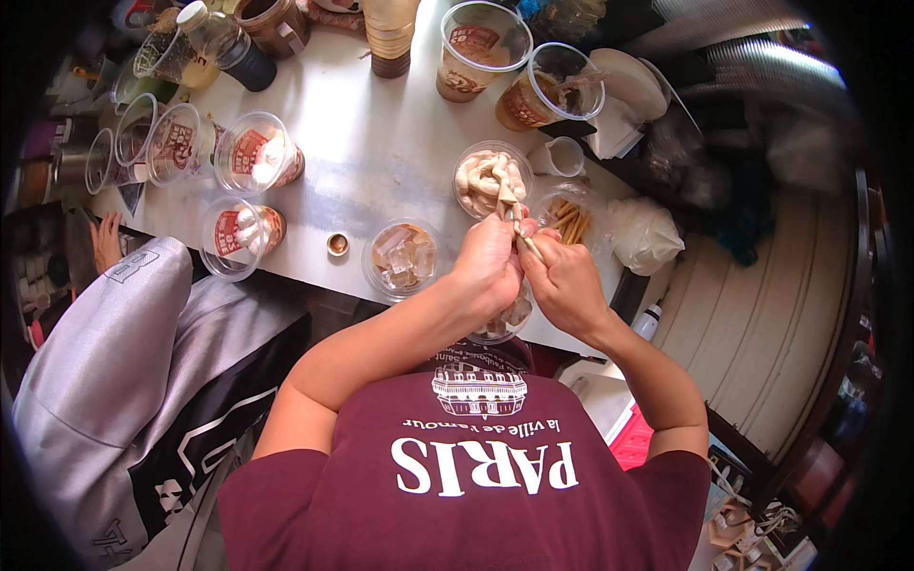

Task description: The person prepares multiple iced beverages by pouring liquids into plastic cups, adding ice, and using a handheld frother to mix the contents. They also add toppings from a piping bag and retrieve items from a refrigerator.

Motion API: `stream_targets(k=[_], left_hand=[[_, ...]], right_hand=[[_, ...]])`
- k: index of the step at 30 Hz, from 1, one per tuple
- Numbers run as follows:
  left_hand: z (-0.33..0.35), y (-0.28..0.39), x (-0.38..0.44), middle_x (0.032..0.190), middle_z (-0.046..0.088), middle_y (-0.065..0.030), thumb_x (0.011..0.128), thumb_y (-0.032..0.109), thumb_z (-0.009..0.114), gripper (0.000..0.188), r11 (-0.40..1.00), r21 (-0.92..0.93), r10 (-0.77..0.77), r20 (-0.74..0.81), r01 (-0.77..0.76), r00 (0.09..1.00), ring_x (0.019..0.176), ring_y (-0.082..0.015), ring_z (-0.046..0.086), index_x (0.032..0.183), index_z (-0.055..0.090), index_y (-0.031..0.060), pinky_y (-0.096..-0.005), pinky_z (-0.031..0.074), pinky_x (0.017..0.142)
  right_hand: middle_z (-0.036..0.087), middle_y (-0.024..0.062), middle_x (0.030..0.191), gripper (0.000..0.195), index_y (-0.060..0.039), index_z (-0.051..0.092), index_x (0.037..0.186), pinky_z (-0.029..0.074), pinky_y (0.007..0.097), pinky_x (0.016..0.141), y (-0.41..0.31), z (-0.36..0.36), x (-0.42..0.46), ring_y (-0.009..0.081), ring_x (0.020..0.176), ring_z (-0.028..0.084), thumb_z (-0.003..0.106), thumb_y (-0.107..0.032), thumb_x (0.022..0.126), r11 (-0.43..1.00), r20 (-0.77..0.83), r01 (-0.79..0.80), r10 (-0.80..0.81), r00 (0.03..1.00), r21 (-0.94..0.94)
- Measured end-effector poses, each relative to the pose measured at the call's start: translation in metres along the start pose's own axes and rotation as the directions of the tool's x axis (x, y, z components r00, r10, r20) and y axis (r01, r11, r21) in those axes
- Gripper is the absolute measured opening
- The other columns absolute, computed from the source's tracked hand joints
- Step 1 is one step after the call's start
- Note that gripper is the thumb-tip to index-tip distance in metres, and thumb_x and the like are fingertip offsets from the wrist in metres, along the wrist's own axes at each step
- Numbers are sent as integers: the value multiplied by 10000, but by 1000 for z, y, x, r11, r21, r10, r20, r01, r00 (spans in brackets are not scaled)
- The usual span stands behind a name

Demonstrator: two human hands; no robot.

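My left hand [488,258] and my right hand [568,282] are together, gripping a narrow, twisted piping bag [527,241] with tan cream in it. Its tip is just over a clear plastic cup [460,201] topped with thick swirls of tan whipped cream [491,173]. Below my wrists, partly hidden, stands another cup with ice [500,325]. Left of my left hand is a clear cup of ice cubes over brown liquid [402,260]. A bag of thin biscuit sticks [571,220] lies beside my right hand.
Two cups with white cream [263,158] [246,232] stand left, near a small round cap [338,245]. Larger cups with brown contents [471,75] [535,100] stand at the back. A small clear jug [560,157] and a white filled bag [646,232] sit right. Another person's sleeve [107,335] is at left.
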State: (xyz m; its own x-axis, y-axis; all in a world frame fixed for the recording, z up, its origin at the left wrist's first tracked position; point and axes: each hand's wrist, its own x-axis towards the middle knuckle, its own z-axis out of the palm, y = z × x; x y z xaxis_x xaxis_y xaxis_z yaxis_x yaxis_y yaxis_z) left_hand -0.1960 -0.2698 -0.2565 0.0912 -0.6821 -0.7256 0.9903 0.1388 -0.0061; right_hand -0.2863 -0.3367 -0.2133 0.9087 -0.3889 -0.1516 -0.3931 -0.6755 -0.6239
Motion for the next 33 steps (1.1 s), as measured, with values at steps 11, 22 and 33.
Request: stream_targets(k=[11, 22, 33], left_hand=[[5, 15, -26, 1286, 495, -166, 983, 175, 350, 322, 941, 320, 49, 206, -115, 977, 1137, -255, 517, 1243, 412, -4, -382, 398, 989], [3, -18, -23, 1144, 545, -168, 934, 174, 516, 331, 886, 376, 181, 258, -271, 949, 1045, -218, 547, 1167, 413, -36, -330, 434, 935], [-10, 3, -13, 683, 469, -10, 951, 77, 410, 152, 934, 282, 175, 177, -221, 968, 611, -133, 500, 1063, 451, -17, -375, 473, 882]], right_hand=[[434, -64, 612, 233, -63, 569, 953, 348, 183, 442, 18, -33, -17, 16, 553, 422, 479, -277, 938, 626, 476, -481, 192, 858, 614], [530, 128, 562, 141, -49, 567, 766, 417, 359, 455, 12, 3, -27, 233, 496, 549, 547, -171, 836, 996, -160, -76, 82, 984, 43], [542, 106, 579, 89, -48, 547, 745, 428, 372, 498, -9, 12, -24, 274, 510, 552, 558, -111, 807, 917, -110, 136, -190, 976, -374]])
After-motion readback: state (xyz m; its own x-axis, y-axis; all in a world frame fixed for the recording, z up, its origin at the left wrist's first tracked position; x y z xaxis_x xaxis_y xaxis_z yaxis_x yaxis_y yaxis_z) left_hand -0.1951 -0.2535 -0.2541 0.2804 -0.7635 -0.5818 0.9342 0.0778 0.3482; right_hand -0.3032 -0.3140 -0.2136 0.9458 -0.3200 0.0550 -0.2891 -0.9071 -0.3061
